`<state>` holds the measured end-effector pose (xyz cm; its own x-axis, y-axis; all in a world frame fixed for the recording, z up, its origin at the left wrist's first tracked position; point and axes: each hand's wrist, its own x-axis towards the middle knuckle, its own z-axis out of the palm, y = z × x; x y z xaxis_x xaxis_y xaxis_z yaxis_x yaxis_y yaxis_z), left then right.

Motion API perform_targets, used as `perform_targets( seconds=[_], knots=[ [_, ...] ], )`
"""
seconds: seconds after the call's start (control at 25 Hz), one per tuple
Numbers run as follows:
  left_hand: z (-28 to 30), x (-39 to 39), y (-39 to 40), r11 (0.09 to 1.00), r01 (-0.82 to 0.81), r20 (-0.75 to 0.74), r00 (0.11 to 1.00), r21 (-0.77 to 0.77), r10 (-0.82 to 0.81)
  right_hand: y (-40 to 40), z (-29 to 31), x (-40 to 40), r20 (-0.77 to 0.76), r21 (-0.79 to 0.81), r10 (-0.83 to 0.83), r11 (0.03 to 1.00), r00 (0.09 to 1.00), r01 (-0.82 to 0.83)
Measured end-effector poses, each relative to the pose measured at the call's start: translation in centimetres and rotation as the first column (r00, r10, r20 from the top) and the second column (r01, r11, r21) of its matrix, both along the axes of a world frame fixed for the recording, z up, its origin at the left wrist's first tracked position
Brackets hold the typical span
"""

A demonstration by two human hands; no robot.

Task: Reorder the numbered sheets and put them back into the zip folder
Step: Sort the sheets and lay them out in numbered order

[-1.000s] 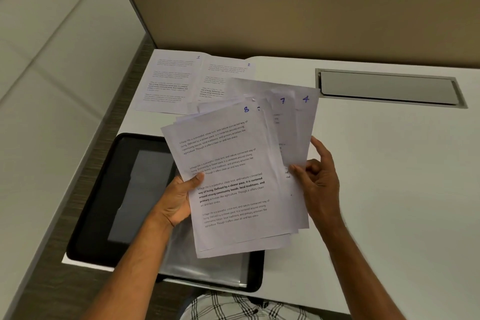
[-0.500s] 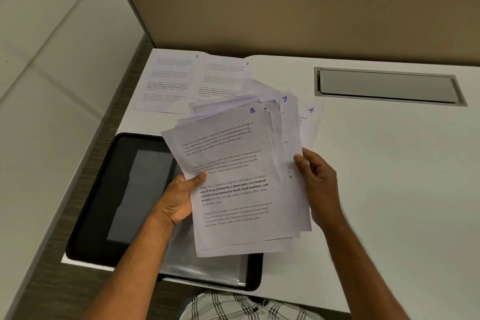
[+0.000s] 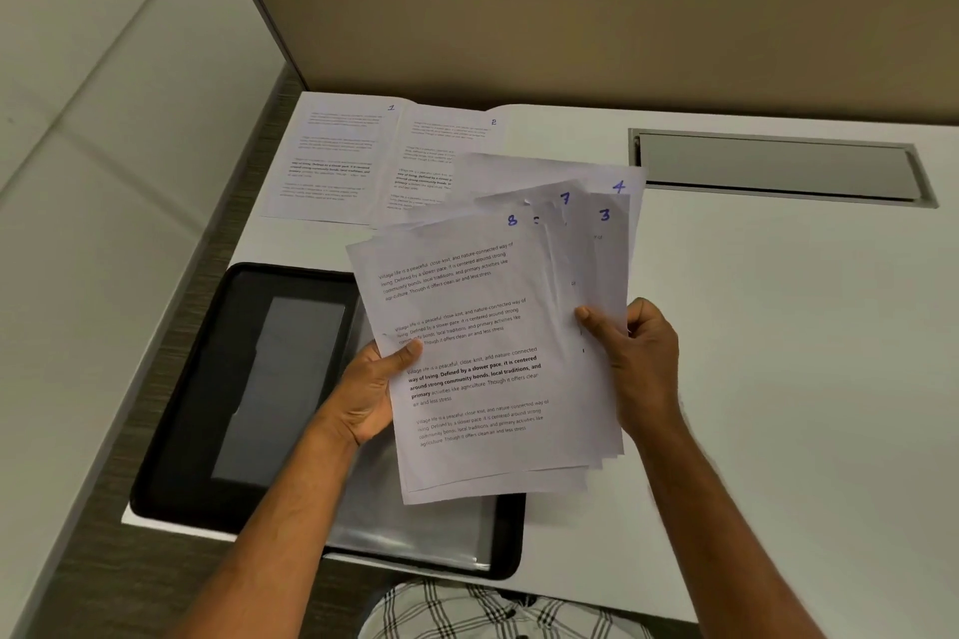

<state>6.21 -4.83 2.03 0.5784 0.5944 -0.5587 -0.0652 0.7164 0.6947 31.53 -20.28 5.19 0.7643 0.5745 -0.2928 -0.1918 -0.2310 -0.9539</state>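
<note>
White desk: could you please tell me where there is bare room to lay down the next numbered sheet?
The white desk is bare right of the fanned paper sheets, below the grey metal cable hatch. The left side is crowded: printed sheets numbered 1 and 2 at the back, the open black zip folder in front.

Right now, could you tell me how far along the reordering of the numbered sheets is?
Done: the white sheets numbered 1 and 2 lie side by side on the white desk. In hand: both hands, left and right, hold the fanned stack showing 8, 7, 3 and 4. Left: ordering those and returning everything to the open black zip folder.
</note>
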Motion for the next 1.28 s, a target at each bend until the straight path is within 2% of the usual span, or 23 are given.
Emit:
perform_targets(
  seconds=[0.2,0.4,0.72,1.0,1.2,1.28],
  knots=[
    [-0.6,0.3,0.4,0.998,0.062,-0.054,0.997,0.020,-0.061,0.9,-0.2,0.3,0.051,0.012,0.013,1.000,0.999,-0.013],
    [-0.6,1.3,1.4,0.997,-0.022,-0.155,0.987,0.077,0.034,2.8,-0.5,0.8,0.106,-0.032,0.060,0.998,0.993,-0.057],
    [-0.7,1.8,7.3,0.994,-0.086,-0.177,0.979,0.067,0.097,8.4,-2.8,4.3,0.137,-0.054,-0.096,0.993,0.986,0.104],
    [-2.7,0.4,14.2,0.985,-0.156,-0.281,0.944,0.077,0.172,15.4,-6.4,12.7,0.288,-0.158,-0.177,0.960,0.941,0.229],
    [-4.2,0.2,18.0,0.985,-0.158,-0.313,0.934,0.074,0.173,18.8,-9.1,16.0,0.395,-0.310,-0.117,0.917,0.911,0.252],
    [-4.8,0.3,19.1,0.985,-0.157,-0.313,0.934,0.075,0.172,19.1,-10.3,16.0,0.521,-0.335,-0.056,0.904,0.851,0.265]
  ],
)
